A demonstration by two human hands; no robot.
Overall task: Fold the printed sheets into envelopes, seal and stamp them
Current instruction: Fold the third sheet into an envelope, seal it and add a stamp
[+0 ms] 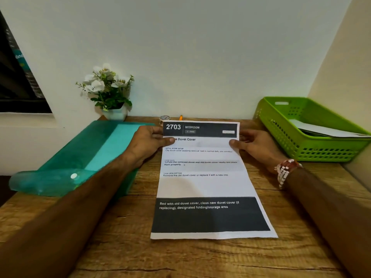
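1. The table (200, 261) is bare wood along its near edge and on both sides of the sheet's near half.
2. The sheet (202, 183) lies printed side up along the table's middle. Its near edge is flat on the wood, and its far end seems slightly lifted.
3. A teal folder (86, 155) covers the table's left edge, overhanging it, close to the sheet's far left corner.
4. A green basket (313, 149) holding papers sits at the far right corner, apart from the sheet.
5. A plant (109, 91) stands at the far left corner by the wall.
6. The left hand (146, 143) pinches the sheet's far left edge, thumb on top and fingers curled behind.
7. The right hand (255, 146) pinches the far right edge the same way.
8. A tape roll (164, 118) and an orange tip (181, 117) show at the far edge, just behind the sheet.
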